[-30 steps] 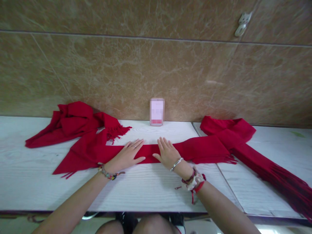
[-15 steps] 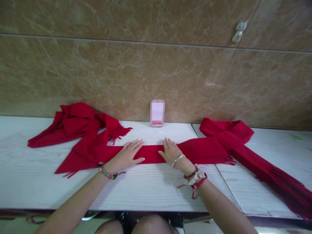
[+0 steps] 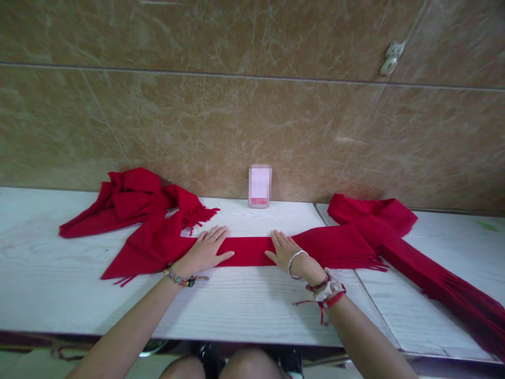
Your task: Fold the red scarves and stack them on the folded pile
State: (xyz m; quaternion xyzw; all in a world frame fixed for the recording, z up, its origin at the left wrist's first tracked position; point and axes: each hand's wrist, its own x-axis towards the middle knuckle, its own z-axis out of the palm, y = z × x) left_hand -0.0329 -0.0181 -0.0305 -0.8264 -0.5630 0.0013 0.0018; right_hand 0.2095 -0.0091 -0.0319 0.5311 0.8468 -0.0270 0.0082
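Across the white tabletop lies a flat, folded strip of red scarf [image 3: 250, 251], with fringe at its right end. My left hand [image 3: 205, 251] rests open on the strip's left part, palm down with the thumb spread to the right. Palm down on the right part is my right hand [image 3: 287, 253], also open, its thumb pointing left. To the left, red fringed cloth [image 3: 136, 202] is heaped and joins or overlaps the strip; I cannot tell which. More red scarf [image 3: 373, 218] lies looped on the right, its long fringed end [image 3: 453, 295] trailing toward the front right edge.
A phone-like pale card [image 3: 259, 186], its face blurred, leans against the brown marbled wall [image 3: 236, 126] behind the table. A small white cat-shaped hook [image 3: 392, 58] sits on the wall. A seam [image 3: 374, 302] divides the white table [image 3: 236, 310] right of my hands.
My right hand has slid right along the red strip, widening the distance between my hands. My left hand stays near the same spot on the scarf. The camera view has shifted slightly.
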